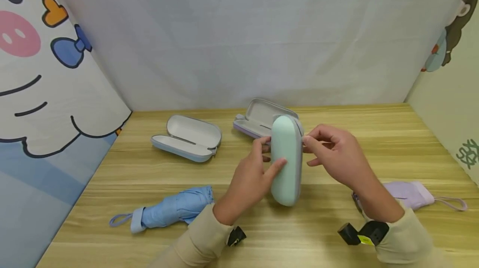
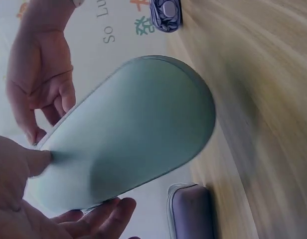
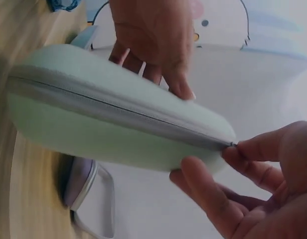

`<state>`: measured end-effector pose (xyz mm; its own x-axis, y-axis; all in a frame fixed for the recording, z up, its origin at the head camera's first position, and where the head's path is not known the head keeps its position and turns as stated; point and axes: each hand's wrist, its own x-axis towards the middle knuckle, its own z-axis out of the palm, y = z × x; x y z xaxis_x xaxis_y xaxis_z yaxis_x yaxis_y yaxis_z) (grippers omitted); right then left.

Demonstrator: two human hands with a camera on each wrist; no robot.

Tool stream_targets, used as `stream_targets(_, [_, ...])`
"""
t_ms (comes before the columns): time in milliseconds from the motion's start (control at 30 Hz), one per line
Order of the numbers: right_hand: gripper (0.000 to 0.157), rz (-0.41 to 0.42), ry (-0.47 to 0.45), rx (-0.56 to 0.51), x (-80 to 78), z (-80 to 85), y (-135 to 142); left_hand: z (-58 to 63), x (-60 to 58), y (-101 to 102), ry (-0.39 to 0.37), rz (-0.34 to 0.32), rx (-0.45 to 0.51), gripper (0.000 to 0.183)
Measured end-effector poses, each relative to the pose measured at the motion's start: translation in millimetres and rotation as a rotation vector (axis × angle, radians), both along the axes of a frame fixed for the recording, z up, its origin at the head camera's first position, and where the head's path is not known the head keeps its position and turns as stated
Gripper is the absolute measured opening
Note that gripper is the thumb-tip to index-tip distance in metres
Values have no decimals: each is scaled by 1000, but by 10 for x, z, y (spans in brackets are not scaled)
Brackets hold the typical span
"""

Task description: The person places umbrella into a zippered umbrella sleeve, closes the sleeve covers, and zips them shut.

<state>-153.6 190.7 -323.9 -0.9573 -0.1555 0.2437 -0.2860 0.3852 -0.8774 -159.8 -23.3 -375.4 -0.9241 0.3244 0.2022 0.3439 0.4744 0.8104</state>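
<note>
A mint green zippered case (image 1: 286, 164) stands on end above the table, its grey zipper side turned to the right. My left hand (image 1: 251, 176) grips it, thumb on the front face and fingers behind the left edge. At the case's upper right, my right hand (image 1: 334, 153) pinches the zipper pull (image 3: 233, 144) between thumb and forefinger. The zipper line looks drawn together along the side in the right wrist view. Behind the green case lies an open purple case (image 1: 258, 119), partly hidden by it.
An open blue case (image 1: 187, 138) with a pale lining lies back left. A folded blue umbrella (image 1: 172, 209) lies front left, with a wrist loop. The folded lilac umbrella (image 1: 408, 194) lies at right, partly behind my right forearm. A white cloth wall (image 1: 239, 43) closes off the back.
</note>
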Motion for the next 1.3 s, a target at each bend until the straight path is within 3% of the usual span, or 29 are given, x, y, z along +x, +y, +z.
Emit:
stream_targets(200, [10,-48,121,113,172,45,-212,9,41,14,106,49,-111,95])
stream_targets(400, [6,-112,262,228,242,38,-286,5,37,29,232,129,-175,88])
stream_targets(533, [5,-153,356,254,243,27,-294,23,42,16,231,116,-172,85])
stream_targets(800, [16,-147,463,185,226,79,-228,75,76,-1,208,64,-174,87])
stream_targets(967, [16,-157,470,144,205,146,-147,89,84,12,255,36,-210,88])
stream_targets(1300, [6,-156,345,73,152,223,17,140,80,4,306,-3,-245,89])
